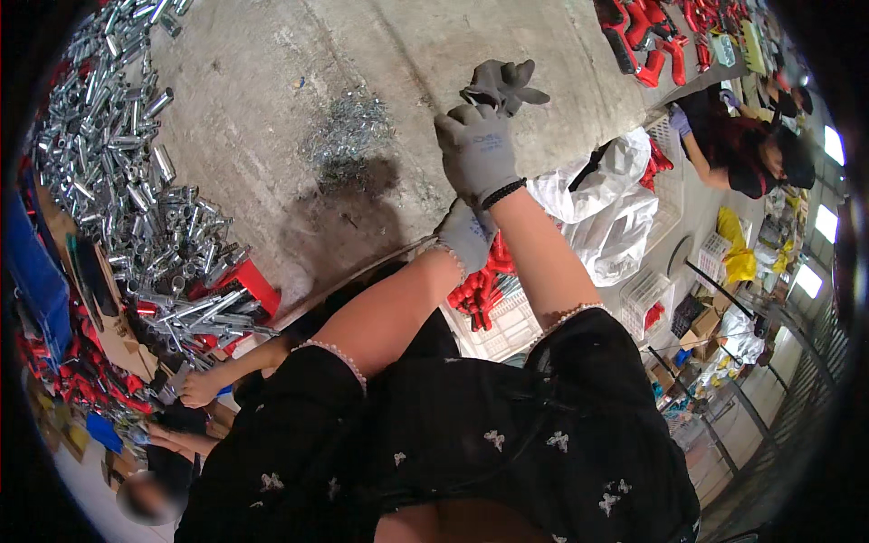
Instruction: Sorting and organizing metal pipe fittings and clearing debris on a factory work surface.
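Both my hands wear light grey work gloves. My right hand (pixel 481 149) is closed over the worktable (pixel 235 81), its fingers curled down; what they hold, if anything, is hidden. Right beyond its knuckles, seemingly touching them, lies a loose dark grey glove (pixel 503 84) with its fingers pointing right. My left hand (pixel 467 237) is just below my right hand at the table's near edge. My right hand and wrist hide the left fingers. A patch of small metal shavings (pixel 348 131) lies on the tabletop left of my hands.
Shiny metal tubes (pixel 127 172) heap along the table's left side. Red pistol-shaped parts (pixel 647 41) lie at the far right. Near the table edge are white sacks (pixel 606 213) and a white crate (pixel 496 328) with red parts. Co-workers' hands (pixel 201 387) (pixel 679 119) work at left and right.
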`<act>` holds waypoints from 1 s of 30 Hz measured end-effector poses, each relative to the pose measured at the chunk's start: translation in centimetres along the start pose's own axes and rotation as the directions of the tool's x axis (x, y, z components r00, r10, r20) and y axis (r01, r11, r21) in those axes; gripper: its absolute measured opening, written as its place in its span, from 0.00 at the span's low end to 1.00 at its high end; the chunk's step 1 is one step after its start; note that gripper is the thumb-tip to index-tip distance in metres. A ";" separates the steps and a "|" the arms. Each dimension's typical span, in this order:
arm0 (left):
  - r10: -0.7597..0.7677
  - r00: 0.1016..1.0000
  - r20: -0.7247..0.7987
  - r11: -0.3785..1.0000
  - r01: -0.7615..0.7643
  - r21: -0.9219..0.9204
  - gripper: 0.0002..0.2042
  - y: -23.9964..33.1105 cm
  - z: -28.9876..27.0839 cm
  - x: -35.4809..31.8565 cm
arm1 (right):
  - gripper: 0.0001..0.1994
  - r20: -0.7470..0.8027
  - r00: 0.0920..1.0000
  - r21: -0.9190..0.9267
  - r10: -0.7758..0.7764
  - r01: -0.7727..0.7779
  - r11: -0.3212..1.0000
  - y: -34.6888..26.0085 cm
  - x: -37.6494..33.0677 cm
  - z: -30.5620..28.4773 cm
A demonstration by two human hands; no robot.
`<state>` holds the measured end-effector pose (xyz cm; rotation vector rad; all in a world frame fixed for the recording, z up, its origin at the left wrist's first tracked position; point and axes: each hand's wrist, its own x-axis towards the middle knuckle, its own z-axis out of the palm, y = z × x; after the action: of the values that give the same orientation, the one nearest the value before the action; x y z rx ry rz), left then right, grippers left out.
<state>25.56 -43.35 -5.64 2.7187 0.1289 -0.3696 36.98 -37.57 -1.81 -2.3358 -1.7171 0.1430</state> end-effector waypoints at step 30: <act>-0.447 0.890 -0.092 0.875 0.456 0.163 0.11 6.5 11.2 -20.8 | 0.07 0.534 0.660 0.795 -0.528 -0.179 0.580 -29.2 0.9 3.9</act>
<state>3.86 -54.47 -7.47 2.8573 0.7939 -0.4598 9.33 -28.00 1.70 -1.3763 -1.6036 1.6707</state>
